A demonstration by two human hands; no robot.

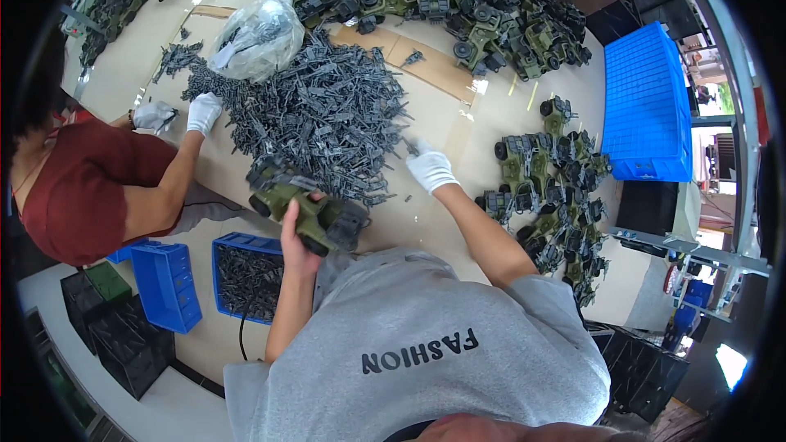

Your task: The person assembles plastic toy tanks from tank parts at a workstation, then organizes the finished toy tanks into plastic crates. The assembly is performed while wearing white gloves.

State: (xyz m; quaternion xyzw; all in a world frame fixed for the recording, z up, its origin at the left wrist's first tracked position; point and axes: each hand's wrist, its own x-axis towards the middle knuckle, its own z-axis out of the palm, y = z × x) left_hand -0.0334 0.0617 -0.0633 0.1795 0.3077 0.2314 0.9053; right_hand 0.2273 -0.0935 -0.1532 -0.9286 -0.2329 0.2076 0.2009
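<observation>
**Toy truck in one hand, grey parts under the other**

The person's left hand (296, 239), bare, is closed around an olive-green toy truck (307, 206) with black wheels, holding it tilted just above the near edge of the table (442, 123). The right hand (429, 169), in a white glove, rests at the right edge of a big heap of small grey plastic parts (315, 119) in the middle of the table; its fingertips touch the parts, but whether they pinch one cannot be told.

At the far left of the heap lies a crumpled clear plastic bag (258, 33) with more grey parts inside. Flat brown cardboard (438, 69) lies under the far right side of the heap. Beyond it, along the far edge, is a dense pile of green toy trucks (458, 0), and a second group of trucks (553, 188) stands to the right, near the right hand.

Off the table's right end sits a large blue crate (647, 102), ribbed and upside down. Below the near left edge, on the floor, a blue bin (248, 277) holds grey parts, with a smaller blue bin (168, 282) just to its left and black crates (123, 336) nearer still.

At the left, a co-worker in a dark red top has two white-gloved hands (201, 112) at the left edge of the heap
</observation>
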